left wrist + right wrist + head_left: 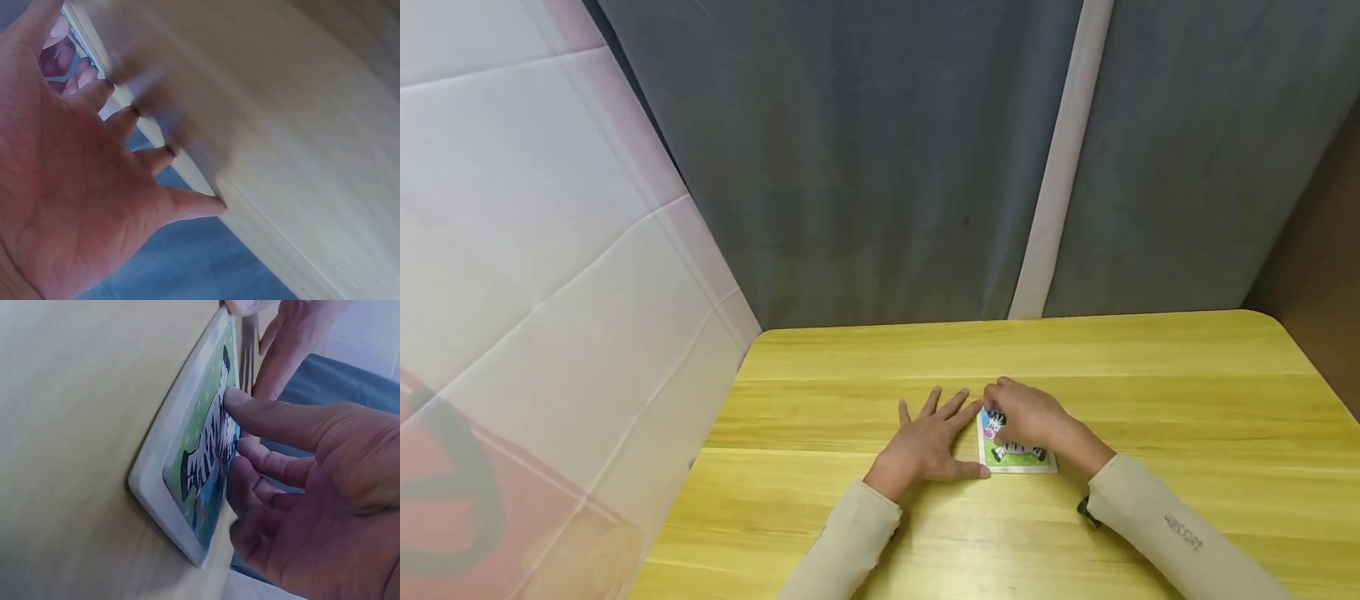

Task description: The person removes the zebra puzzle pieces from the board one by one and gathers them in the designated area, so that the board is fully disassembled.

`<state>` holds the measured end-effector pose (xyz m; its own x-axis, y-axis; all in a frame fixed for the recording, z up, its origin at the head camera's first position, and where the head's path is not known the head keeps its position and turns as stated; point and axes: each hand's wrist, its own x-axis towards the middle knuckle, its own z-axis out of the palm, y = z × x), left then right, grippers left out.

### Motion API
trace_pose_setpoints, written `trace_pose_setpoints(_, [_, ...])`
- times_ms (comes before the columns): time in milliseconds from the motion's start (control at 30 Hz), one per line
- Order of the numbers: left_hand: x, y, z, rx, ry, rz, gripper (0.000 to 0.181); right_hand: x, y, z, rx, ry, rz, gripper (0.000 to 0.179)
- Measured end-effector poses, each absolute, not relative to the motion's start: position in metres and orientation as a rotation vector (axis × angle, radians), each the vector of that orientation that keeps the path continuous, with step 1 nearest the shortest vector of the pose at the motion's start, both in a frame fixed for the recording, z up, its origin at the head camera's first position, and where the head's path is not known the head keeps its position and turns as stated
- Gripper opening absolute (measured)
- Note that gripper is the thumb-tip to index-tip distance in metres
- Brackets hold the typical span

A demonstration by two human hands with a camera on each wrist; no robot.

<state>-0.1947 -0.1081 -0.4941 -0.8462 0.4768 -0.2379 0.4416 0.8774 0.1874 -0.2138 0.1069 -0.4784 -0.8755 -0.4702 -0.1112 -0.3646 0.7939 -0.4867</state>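
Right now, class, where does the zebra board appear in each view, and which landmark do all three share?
Head: zebra board, lower half, right of centre, partly behind the right hand.
Left wrist: perhaps a sliver at upper left; too unclear to tell.
Right wrist: zebra board, just left of centre.
Shared landmark: the left hand.

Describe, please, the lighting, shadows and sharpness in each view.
Head: table warmly lit, a pale sheen towards the bottom, zebra board fairly sharp; left wrist: dark, soft-edged shadows or reflections beside the left hand, table blurred; right wrist: zebra board slanted by perspective, table blurred.
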Motion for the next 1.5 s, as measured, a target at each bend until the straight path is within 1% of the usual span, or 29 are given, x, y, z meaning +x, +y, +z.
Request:
trace_pose_setpoints(233, [-0.194, -0.108, -0.491, 0.698, 2.767, 0.196, 0.103, -0.22, 0.112, -0.483, -0.657, 2.653, -0.771, 0.039])
trace_pose_setpoints(700, [-0.196, -0.107, -0.491, 0.699, 2.762, 0.178, 0.103, -0.218, 0.118, -0.49, -0.716, 2.693, -0.868, 0.036])
trace_pose_setpoints(967, [-0.196, -0.107, -0.493, 0.683, 2.761, 0.184, 0.103, -0.219, 0.12, -0.497, -0.781, 2.754, -0.902, 0.027])
trace_pose_setpoints(1300, [-0.196, -0.109, -0.496, 0.692, 2.77, 0.217, 0.103, -0.218, 0.119, -0.497, -0.804, 2.802, -0.833, 0.022])
trace_pose_setpoints(1500, [-0.195, -0.109, -0.497, 0.701, 2.772, 0.23, 0.103, -0.217, 0.131, -0.493, -0.828, 2.807, -0.836, 0.02])
